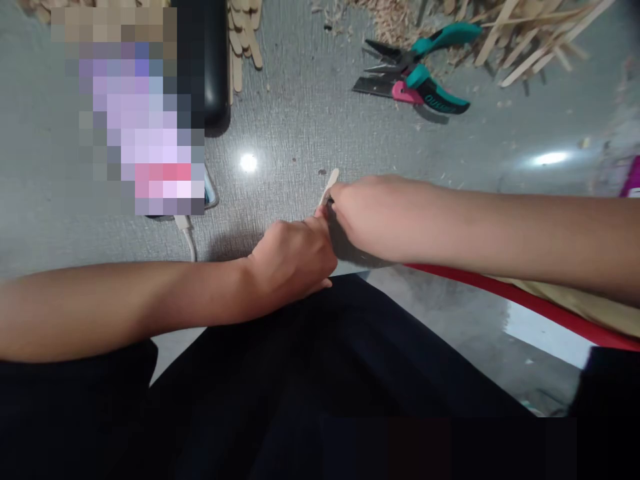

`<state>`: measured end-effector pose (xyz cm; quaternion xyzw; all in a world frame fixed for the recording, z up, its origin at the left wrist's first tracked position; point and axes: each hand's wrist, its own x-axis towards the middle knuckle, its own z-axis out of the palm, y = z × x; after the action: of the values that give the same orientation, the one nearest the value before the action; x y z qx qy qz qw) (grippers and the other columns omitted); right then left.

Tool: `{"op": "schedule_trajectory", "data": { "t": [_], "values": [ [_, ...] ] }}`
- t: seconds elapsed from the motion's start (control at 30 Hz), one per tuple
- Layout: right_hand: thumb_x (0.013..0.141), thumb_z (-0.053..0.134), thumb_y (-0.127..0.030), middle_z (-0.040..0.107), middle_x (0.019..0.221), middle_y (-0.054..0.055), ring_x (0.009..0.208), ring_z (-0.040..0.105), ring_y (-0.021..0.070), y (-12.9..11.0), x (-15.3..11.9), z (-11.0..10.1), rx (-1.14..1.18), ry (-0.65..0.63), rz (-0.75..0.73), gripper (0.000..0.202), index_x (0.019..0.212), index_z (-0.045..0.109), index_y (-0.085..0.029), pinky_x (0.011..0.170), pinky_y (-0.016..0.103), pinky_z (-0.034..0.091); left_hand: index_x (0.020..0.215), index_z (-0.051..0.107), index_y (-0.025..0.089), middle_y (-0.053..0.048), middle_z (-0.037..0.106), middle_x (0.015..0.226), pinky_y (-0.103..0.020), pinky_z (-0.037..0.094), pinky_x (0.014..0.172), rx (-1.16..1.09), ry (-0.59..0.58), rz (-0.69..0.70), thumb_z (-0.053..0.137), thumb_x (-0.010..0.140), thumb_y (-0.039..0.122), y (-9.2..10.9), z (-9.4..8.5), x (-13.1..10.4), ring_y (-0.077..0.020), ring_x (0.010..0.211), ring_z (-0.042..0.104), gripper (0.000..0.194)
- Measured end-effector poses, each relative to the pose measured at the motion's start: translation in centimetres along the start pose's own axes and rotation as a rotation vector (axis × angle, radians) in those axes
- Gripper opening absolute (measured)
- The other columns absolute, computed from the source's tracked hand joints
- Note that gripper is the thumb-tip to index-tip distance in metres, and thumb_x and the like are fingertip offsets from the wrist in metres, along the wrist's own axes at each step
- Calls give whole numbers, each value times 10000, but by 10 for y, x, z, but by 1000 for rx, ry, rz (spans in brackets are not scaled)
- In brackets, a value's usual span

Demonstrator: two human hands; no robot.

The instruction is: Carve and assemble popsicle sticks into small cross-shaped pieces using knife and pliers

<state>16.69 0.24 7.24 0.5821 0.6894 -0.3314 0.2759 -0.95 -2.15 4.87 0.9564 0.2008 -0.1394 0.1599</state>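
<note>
Near the table's front edge, my left hand (pixel 300 257) is closed around the lower part of a small pale wooden stick (pixel 333 179). The stick stands out at a slant, its rounded tip pointing up and away from me. My right hand (pixel 363 210) comes in from the right, its fingers closed against the same stick just below the tip. Its fingertips are partly hidden behind the hand, so the exact grip is hard to see. The two hands are nearly touching.
Teal-handled pliers (pixel 440 93) and a pink-and-black cutting tool (pixel 383 89) lie at the back on the grey table (pixel 290 113). Wood shavings (pixel 395 23) and loose sticks (pixel 540 40) are behind them. A black case (pixel 216 67), stacked sticks (pixel 247 40) and a white cable (pixel 189 240) are left.
</note>
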Motion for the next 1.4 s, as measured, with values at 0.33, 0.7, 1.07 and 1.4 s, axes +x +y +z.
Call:
{"op": "schedule_trajectory", "data": {
  "t": [0.33, 0.7, 1.07, 1.4],
  "values": [
    [1107, 414, -317, 690, 781, 80, 672, 571, 263, 26, -35, -13, 14, 314, -45, 275, 1043, 673, -249, 660, 368, 309, 1148, 727, 149, -27, 798, 962, -268, 479, 699, -914, 542, -335, 741, 1068, 402, -34, 9, 22, -125, 749, 660, 266],
    [1157, 369, -384, 746, 856, 140, 724, 615, 293, 19, -15, -7, -21, 373, -101, 337, 1130, 651, -201, 684, 387, 229, 886, 725, 162, -29, 796, 777, -172, 457, 501, -1390, 549, -439, 645, 1131, 333, -41, 15, 31, -65, 538, 634, 309],
    [1122, 387, -402, 641, 719, 41, 661, 593, 237, 42, -6, 21, 400, 473, -340, 233, 924, 425, -285, 669, 363, 289, 883, 844, 168, -13, 783, 670, -151, 501, 473, -1302, 712, -395, 788, 1081, 454, -39, 20, 26, -74, 504, 666, 352],
    [1150, 440, -374, 617, 610, 12, 504, 460, 182, 48, 2, 41, 286, 735, -408, 292, 919, 568, -248, 617, 367, 229, 810, 786, 156, 1, 764, 648, -101, 539, 483, -1272, 769, -250, 727, 1116, 278, -38, 14, 23, -69, 487, 718, 335]
  ]
}}
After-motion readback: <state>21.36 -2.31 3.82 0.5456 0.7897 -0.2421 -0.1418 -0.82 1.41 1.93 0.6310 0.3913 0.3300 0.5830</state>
